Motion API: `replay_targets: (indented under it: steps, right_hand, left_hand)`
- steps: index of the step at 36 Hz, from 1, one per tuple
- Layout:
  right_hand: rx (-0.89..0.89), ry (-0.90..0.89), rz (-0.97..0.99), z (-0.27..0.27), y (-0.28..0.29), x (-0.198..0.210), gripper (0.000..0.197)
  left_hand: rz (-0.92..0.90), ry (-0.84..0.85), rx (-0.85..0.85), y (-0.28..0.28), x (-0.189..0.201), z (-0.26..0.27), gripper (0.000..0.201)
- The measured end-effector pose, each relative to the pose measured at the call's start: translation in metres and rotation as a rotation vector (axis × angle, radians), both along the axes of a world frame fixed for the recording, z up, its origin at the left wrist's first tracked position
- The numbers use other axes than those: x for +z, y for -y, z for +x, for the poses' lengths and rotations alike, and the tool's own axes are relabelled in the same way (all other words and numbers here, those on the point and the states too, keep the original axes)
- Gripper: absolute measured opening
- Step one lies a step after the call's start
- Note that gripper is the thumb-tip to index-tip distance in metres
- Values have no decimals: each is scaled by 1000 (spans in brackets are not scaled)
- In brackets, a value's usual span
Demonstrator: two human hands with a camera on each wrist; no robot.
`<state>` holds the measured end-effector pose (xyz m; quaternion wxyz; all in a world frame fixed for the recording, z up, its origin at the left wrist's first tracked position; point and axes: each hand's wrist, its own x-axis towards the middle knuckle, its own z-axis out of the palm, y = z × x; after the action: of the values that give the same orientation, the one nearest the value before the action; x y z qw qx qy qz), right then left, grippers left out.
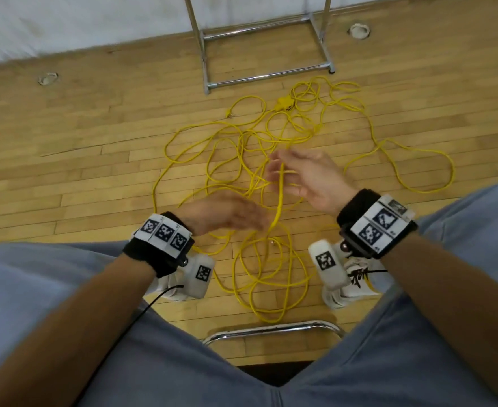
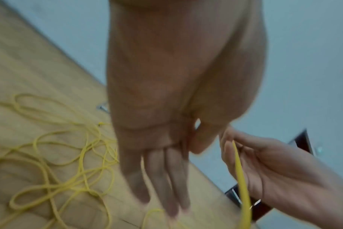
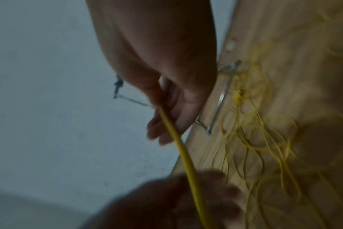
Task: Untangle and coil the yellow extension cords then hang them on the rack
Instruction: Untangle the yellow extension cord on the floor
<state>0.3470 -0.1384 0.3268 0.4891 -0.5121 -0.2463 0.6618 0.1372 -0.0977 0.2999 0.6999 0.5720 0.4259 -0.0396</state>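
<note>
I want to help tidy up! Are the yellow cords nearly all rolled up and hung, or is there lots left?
Lots left. Done: nothing yet, since the rack shows no cord on the part in view. In hand: the right hand holds one strand of the yellow cords, and the left hand is open beside it. Left: the tangle on the floor needs untangling, coiling and hanging.

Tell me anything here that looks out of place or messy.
The yellow extension cords sprawl in a knotted tangle of crossing loops on the wood floor, in front of the metal rack, nothing coiled. The right hand holds up one strand; the left hand is open beside it.
</note>
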Motion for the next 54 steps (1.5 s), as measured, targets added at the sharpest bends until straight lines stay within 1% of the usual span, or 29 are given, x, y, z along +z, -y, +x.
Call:
replay_targets:
  steps: [2, 4, 5, 7, 9, 11, 12, 14, 16, 18, 21, 23, 24, 26, 28, 29, 30, 33, 37, 39, 41, 43, 44, 45, 46, 48, 50, 52, 54]
  right_hand:
    - [255, 195, 129, -12, 11, 6, 22]
    - [526, 398, 237, -22, 21, 2, 27]
    - [649, 455, 261, -26, 26, -3, 27]
    - [842, 481, 224, -30, 33, -12, 24]
    - [997, 489, 145, -30, 37, -16, 20]
    - [1082, 489, 84, -25, 37, -19, 19]
    - [1083, 492, 75, -23, 36, -21, 19]
    - [942, 416, 28, -16, 30, -25, 15]
    - [566, 114, -106, -7, 18, -28, 23]
    - [188, -183, -159, 6, 4, -23, 30]
    - [-199, -487, -203, 28, -16, -14, 32]
    - [-387, -576, -237, 44, -27, -14, 37]
    - [-432, -562, -236, 48, -30, -16, 35]
    - [-410, -446, -215, 46, -30, -20, 24]
    - [-311, -309, -170, 32, -26, -20, 17]
    - [-246, -265, -138, 24, -21, -18, 16]
    - [-169, -239, -93, 16, -16, -14, 16]
    - [176, -104, 94, -5, 3, -2, 17]
    - [760, 181, 255, -26, 30, 1, 16]
    - [988, 229, 211, -29, 39, -6, 21]
    - [1144, 268, 186, -27, 41, -16, 20]
    - [1225, 310, 177, -22, 38, -24, 18]
    - [1199, 324, 158, -20, 35, -29, 19]
    - [1101, 298, 105, -17, 31, -34, 22]
    - [920, 202, 7, -14, 26, -39, 25]
    - [457, -138, -181, -5, 15, -43, 28]
    - [84, -382, -259, 8, 3, -41, 29]
    - [-107, -531, -270, 18, -10, -37, 29]
    - [-208, -565, -285, 24, -19, -37, 32]
  left_hand:
    - [-140, 160, 263, -7, 7, 5, 43]
    - [-312, 281, 387, -15, 18, 11, 63]
    - [-367, 327, 415, -19, 23, 13, 66]
    - [-388, 400, 490, -23, 31, 15, 63]
    - [-350, 457, 617, -25, 32, 16, 51]
    - [-245, 458, 702, -25, 33, 17, 38]
    - [-163, 449, 695, -24, 32, 16, 33]
    - [2, 441, 583, -19, 35, 14, 29]
    - [106, 444, 374, -10, 41, 14, 29]
    - [178, 441, 167, -1, 47, 12, 28]
    - [298, 358, -154, 9, 47, 4, 28]
    - [287, 283, -367, 12, 41, -1, 27]
    - [264, 238, -448, 12, 36, -4, 27]
    - [210, 143, -562, 9, 27, -8, 26]
    - [114, 95, -617, 9, 22, -12, 25]
    - [64, 102, -591, 11, 21, -13, 25]
    - [26, 109, -494, 11, 19, -13, 24]
    - [-109, 184, 69, 7, 21, -4, 20]
    - [-398, 435, 467, -19, 27, 4, 56]
    - [-388, 420, 557, -22, 31, 6, 55]
    - [-289, 377, 543, -16, 33, 11, 40]
    - [-172, 365, 505, -11, 31, 13, 25]
    - [-107, 376, 470, -9, 31, 13, 21]
    - [-49, 393, 420, -7, 32, 12, 19]
    - [2, 404, 348, -5, 35, 11, 18]
    - [93, 412, 180, -2, 43, 8, 17]
    - [156, 392, -5, 1, 48, 2, 17]
    - [177, 325, -227, 4, 46, -5, 16]
    - [140, 247, -410, 6, 38, -10, 17]
